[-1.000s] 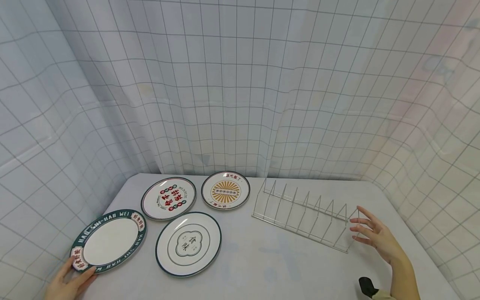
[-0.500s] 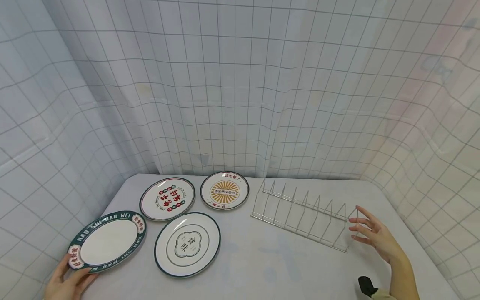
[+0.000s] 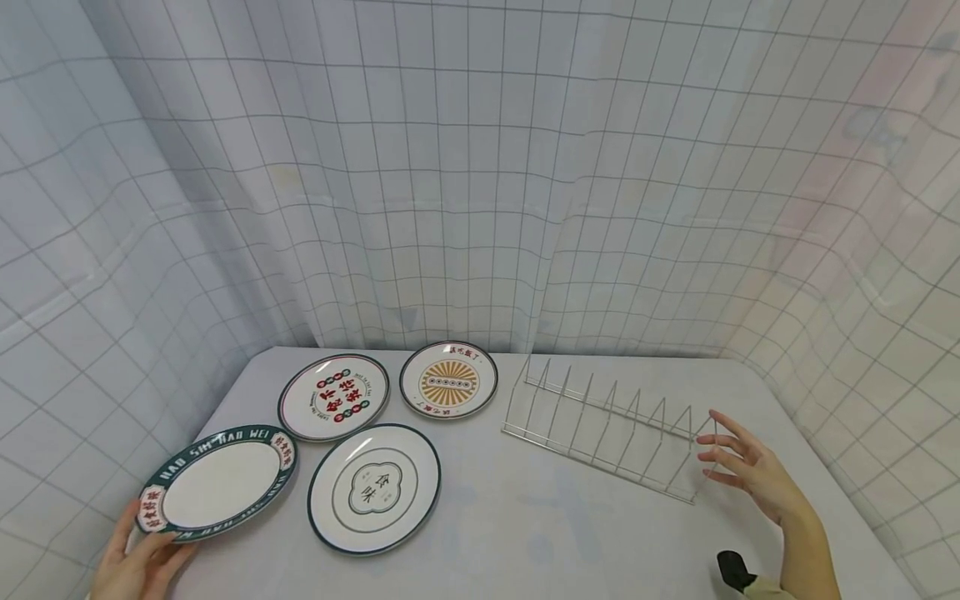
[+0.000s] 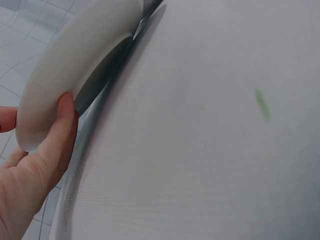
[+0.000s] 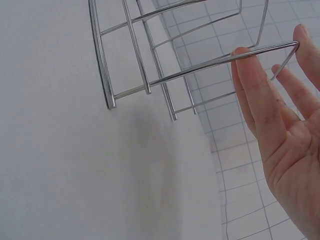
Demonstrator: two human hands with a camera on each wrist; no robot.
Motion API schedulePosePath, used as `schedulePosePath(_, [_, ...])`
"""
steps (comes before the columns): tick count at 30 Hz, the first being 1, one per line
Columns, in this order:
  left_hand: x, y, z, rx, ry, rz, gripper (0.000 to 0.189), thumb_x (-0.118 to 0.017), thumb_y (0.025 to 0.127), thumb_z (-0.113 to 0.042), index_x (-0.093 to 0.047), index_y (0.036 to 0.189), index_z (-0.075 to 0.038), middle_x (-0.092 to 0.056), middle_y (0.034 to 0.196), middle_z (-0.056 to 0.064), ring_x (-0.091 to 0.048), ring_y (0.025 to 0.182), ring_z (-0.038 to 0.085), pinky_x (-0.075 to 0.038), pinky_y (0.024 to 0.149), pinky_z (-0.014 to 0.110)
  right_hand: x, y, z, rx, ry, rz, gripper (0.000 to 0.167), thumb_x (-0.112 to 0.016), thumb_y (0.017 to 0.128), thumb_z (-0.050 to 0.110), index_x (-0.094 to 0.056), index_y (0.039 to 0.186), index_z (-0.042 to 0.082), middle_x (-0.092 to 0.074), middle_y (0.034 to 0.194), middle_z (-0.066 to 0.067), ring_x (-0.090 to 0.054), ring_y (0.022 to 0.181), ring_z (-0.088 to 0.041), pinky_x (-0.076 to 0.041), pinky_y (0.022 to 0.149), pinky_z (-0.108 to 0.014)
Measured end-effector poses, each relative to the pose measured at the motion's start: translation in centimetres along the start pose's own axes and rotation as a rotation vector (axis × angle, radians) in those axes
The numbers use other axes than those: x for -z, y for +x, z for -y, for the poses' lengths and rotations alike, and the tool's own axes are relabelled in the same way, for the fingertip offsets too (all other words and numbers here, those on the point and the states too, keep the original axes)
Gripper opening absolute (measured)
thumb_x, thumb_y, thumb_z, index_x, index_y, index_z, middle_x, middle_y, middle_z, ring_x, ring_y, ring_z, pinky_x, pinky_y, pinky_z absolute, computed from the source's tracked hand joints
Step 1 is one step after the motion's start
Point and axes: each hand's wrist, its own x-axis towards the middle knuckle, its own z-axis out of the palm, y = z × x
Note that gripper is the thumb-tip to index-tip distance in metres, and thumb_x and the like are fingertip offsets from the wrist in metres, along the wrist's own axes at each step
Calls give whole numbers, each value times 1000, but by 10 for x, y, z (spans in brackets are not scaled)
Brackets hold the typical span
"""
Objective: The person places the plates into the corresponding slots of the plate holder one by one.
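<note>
At the table's left edge my left hand (image 3: 135,562) grips the rim of an oval plate (image 3: 228,483) with a dark green band and lettering. In the left wrist view the plate's pale underside (image 4: 85,55) is tilted off the tabletop, the fingers (image 4: 62,117) spread across its two faces. On the right, my right hand (image 3: 757,479) touches the near-right end of a wire plate rack (image 3: 600,433). The right wrist view has its fairly straight fingers (image 5: 257,85) against the rack's end wire (image 5: 210,63). No plates stand in the rack.
A white plate with a grey-lined motif (image 3: 375,490) lies right of the green-banded one. Behind are a plate with red characters (image 3: 334,397) and one with a yellow sunburst (image 3: 448,380). Checked curtains (image 3: 465,208) enclose the table (image 3: 540,533). A black object (image 3: 735,572) sits by the right wrist.
The green-banded plate has shifted slightly right and tilted a little, with the left hand moving along with it. The right hand and the rack stay about where they were.
</note>
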Motion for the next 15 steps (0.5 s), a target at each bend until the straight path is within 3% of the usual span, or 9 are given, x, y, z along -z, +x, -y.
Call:
schedulePosePath(4, [0, -2, 2, -60, -26, 62, 92, -45, 87, 16, -12, 137, -54, -22, 122, -30, -60, 82, 7, -56, 66, 38, 0, 0, -1, 0, -6, -1, 57, -38, 97, 2, -17, 147, 17, -56, 115, 7, -59, 97, -6, -53, 80, -27])
schedulePosePath(7, [3, -4, 5, -131, -106, 193, 93, -45, 85, 20, -18, 138, -51, -39, 115, -23, -62, 85, 11, -56, 66, 39, 0, 0, -1, 3, -10, 0, 57, -38, 97, 1, -16, 147, 17, -56, 115, 7, -59, 97, -6, -53, 80, -27])
schedulePosePath(10, [5, -7, 6, -189, -187, 337, 88, -43, 83, 24, -35, 135, -46, -55, 104, -14, -63, 88, 15, -56, 68, 39, 1, 1, -2, 9, -14, 3, 57, -38, 97, 1, -16, 147, 17, -55, 115, 7, -58, 98, -6, -53, 80, -26])
schedulePosePath(13, [0, -10, 4, -239, -203, 462, 80, -38, 84, 25, -44, 133, -37, -58, 105, -9, -64, 93, 18, -56, 71, 39, 1, 0, -2, 13, -17, 7, 57, -38, 97, 1, -17, 147, 17, -55, 116, 8, -58, 98, -6, -53, 80, -26])
schedulePosePath(15, [-9, -13, 2, -274, -184, 518, 77, -34, 85, 25, -42, 134, -33, -55, 110, -9, -63, 95, 19, -55, 73, 38, 0, 0, -2, 14, -18, 8, 57, -38, 97, 1, -16, 147, 17, -55, 116, 7, -58, 98, -6, -53, 80, -26])
